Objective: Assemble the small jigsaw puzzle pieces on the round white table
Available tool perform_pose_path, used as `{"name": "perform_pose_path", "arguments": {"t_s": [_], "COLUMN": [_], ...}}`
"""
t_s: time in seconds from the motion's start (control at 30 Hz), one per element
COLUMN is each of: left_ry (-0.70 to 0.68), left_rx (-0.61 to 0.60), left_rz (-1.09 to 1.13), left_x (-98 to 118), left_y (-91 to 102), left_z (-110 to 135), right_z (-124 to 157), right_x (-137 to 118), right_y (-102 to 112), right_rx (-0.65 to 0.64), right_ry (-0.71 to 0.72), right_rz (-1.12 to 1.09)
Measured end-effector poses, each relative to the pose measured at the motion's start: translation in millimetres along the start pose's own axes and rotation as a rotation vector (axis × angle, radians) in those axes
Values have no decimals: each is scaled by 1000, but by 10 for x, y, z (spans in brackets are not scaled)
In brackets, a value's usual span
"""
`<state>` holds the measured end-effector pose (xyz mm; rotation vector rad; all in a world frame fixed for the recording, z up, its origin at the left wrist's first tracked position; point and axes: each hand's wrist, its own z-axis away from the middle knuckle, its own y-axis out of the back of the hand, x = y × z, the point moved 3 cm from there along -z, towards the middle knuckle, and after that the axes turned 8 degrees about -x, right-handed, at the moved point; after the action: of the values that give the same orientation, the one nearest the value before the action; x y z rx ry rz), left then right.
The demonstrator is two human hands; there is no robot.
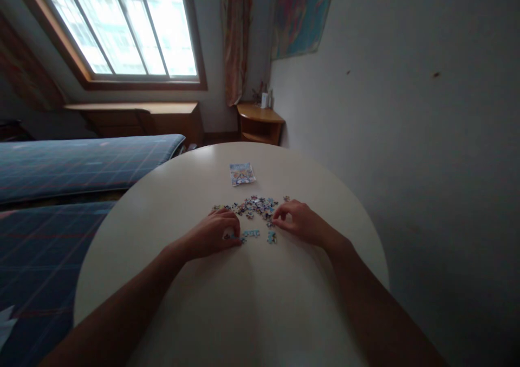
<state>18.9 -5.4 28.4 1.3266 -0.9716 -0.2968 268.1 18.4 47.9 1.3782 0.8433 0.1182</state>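
Loose jigsaw puzzle pieces [255, 204] lie in a heap on the round white table [252, 302]. My left hand [217, 231] rests at the heap's near left, thumb and forefinger closed on a small light-blue puzzle piece [244, 240] by their tips. Some pieces are partly hidden under that hand. Just beyond its fingertips lies a short joined strip of light-blue pieces [251, 233]. My right hand [298, 220] pinches at a puzzle piece [270, 224] on the heap's right edge. Nearer to me, a small light-blue cluster [272, 237] sits below the right fingertips.
A small printed picture packet [242, 174] lies behind the heap. To the left stands a bed with a blue checked mattress [81, 161]. A wooden corner shelf [260, 115] is past the table's far edge, and a white wall [406, 139] runs along the right.
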Motion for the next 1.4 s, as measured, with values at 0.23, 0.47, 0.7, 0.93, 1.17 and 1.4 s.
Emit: {"name": "perform_pose_path", "arguments": {"t_s": [0.23,0.47,0.7,0.93,1.17,1.4], "left_ry": [33,165,136,-46,-37,-78], "left_rx": [112,242,257,144,146,177], "left_rz": [100,214,174,-59,-153,-192], "left_x": [40,100,117,164,211,287], "left_y": [-46,-181,-259,-285,-218,-296], "left_z": [-50,-135,-182,-177,-163,-226], "right_z": [7,3,-53,-53,-62,-61], "right_x": [-53,-299,-215,-111,-114,-108], "right_y": [6,-73,-178,-151,-175,-198], "right_rx": [-32,-58,-99,-102,-110,-155], "right_ry": [60,211,128,-3,-16,26], "right_rz": [-45,-231,-310,-291,-265,-254]}}
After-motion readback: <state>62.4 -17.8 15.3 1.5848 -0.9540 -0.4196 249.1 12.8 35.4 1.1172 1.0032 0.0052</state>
